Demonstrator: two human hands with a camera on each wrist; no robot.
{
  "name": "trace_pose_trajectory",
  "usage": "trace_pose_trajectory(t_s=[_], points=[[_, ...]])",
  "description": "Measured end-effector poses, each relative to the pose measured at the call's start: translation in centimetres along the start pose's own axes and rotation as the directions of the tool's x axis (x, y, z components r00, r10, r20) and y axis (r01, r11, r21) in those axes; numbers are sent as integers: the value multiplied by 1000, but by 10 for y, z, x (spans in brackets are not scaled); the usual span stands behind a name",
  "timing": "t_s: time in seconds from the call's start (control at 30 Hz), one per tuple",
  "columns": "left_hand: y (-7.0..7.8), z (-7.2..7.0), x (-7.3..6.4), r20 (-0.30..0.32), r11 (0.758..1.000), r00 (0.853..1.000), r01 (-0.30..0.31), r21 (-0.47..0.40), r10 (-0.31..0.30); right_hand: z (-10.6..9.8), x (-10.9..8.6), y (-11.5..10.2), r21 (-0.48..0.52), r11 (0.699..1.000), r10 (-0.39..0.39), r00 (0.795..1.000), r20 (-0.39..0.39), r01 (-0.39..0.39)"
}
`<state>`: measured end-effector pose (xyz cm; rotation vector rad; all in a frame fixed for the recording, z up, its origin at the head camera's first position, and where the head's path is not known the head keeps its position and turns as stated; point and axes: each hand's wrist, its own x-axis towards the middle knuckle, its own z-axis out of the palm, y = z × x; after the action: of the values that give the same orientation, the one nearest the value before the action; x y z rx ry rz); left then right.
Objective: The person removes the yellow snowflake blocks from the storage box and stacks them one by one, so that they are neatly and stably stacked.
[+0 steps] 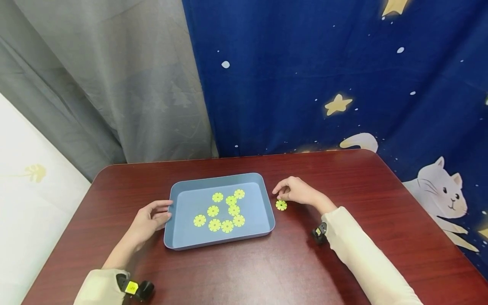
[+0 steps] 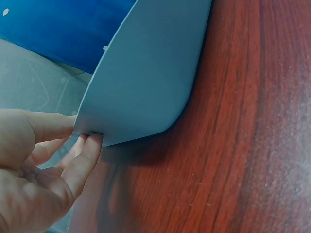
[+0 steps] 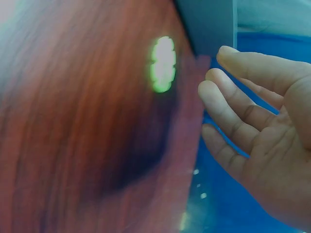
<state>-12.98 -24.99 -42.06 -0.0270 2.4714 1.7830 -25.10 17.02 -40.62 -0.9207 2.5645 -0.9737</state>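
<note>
A blue-grey rectangular tray [image 1: 179, 237] lies on the table with several yellow-green notched discs [image 1: 227, 226] flat inside it, mostly toward its middle and right. My left hand [image 1: 146, 222] is at the tray's left side, fingertips touching the rim and outer wall. The left wrist view shows the thumb and fingers against the tray wall [image 2: 141, 82] near a corner. One more notched disc [image 1: 281, 205] lies outside the tray, just off its right side. My right hand [image 1: 299, 191] hovers by that disc, fingers loosely bent; in the right wrist view they are apart from the disc [image 3: 163, 64].
The dark red wooden table [image 1: 267, 271] runs back to a grey curtain [image 1: 152, 84] and a blue curtain [image 1: 274, 84] printed with stars and a cat. A black wrist camera sits at each cream sleeve [image 1: 362, 258].
</note>
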Motion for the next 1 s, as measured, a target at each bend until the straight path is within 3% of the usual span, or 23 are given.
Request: trace_pose_trajectory(t_s=[0.63,1.0], points=[[-1,-1,0,-2,1000,1000,-3,12,3,5,5,-52,-65,986,-148,987,66,152],[0,-1,0,1,1000,1000,4,-5,-4,20,18,-75,-85,977,-177,968,178,195]])
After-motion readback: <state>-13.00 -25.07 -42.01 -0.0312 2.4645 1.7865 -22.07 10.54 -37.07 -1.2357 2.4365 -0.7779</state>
